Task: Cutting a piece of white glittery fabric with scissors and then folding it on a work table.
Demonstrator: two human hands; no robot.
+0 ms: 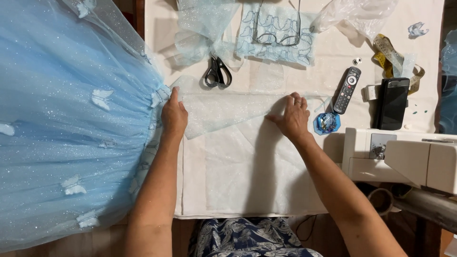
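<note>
Both hands, left hand (pixel 173 116) and right hand (pixel 293 118), partly cover glittery tulle (pixel 228 110).

— What is the person at the sewing machine (pixel 400 159) wearing?

— Nothing on the arms: both forearms are bare to the frame's edge, no sleeves showing. The left hand (pixel 173 116) and the right hand (pixel 294 119), left of the machine, carry no gloves.

— And below?

— A dark blue garment (pixel 247 238) printed with pale leaf and flower shapes, lower left of the machine.

Scissors (pixel 218 72) behind tulle strip (pixel 228 110), dress (pixel 71 128) left
</note>
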